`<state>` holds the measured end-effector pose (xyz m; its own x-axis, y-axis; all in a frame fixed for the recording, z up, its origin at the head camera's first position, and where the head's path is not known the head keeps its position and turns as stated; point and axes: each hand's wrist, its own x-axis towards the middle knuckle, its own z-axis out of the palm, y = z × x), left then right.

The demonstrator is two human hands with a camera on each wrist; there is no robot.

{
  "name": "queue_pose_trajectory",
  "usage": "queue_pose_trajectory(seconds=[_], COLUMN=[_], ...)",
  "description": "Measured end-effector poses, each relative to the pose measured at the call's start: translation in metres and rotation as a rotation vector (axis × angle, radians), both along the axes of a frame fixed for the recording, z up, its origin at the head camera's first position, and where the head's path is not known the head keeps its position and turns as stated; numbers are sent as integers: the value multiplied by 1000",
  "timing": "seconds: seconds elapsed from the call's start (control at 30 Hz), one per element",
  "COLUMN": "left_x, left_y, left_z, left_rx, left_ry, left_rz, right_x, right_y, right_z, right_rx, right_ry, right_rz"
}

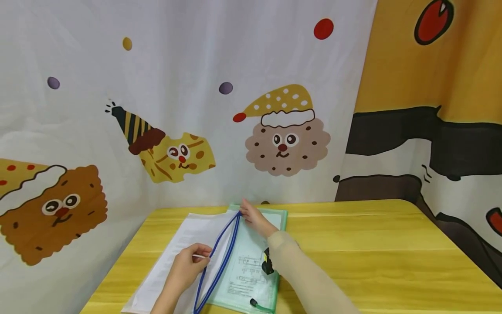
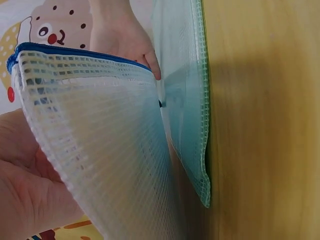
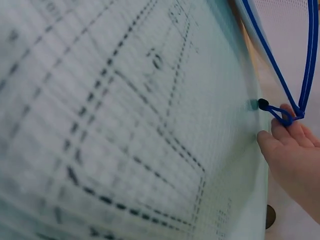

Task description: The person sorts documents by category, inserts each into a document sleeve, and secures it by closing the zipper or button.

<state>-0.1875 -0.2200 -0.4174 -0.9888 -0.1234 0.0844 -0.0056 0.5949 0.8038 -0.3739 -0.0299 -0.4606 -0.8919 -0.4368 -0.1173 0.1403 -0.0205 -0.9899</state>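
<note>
A white mesh zip pouch (image 2: 100,130) with a blue zipper (image 1: 229,257) stands with its mouth spread apart in the head view. White printed paper (image 1: 184,244) shows on its left side. My left hand (image 1: 188,267) pinches the near-left lip of the mouth between thumb and fingers. At the far end of the zipper, my right hand (image 1: 256,218) grips the corner. Beside those fingers hangs a blue loop with a black tip (image 3: 263,104) in the right wrist view. Under and right of this pouch lies a green mesh zip pouch (image 1: 251,250) holding a sheet with line drawings.
A green cord with a black tip (image 1: 253,302) lies at the green pouch's near end. The yellow wood-grain table (image 1: 376,253) extends to the right. Behind it hangs a curtain (image 1: 188,69) printed with cartoon biscuits.
</note>
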Motion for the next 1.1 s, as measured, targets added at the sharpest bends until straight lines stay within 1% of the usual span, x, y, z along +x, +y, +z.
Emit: queue_pose_trajectory(seconds=[0.17, 0.33, 0.4, 0.67, 0.77, 0.97, 1.1], left_x=[1, 1, 1, 2, 2, 0, -2], left_y=[0, -1, -1, -5, -7, -10, -10], left_z=[0, -1, -2, -6, -7, -10, -14], left_rx=[-4, -7, -12, -12, -14, -36, -53], left_ry=[-8, -13, -13, -30, -35, -40, -54], left_rz=[-7, -22, -30, -90, -112, -147, -170], right_x=[-1, -2, -3, -4, -4, -6, -7], right_y=[2, 6, 6, 8, 7, 1, -2], right_z=[1, 2, 2, 0, -2, -7, -9], right_rx=[-3, 39, 48, 82, 78, 82, 87], right_ry=[-19, 5, 2, -44, -59, -67, -66], right_rz=[-4, 2, 1, -26, -29, -66, -70])
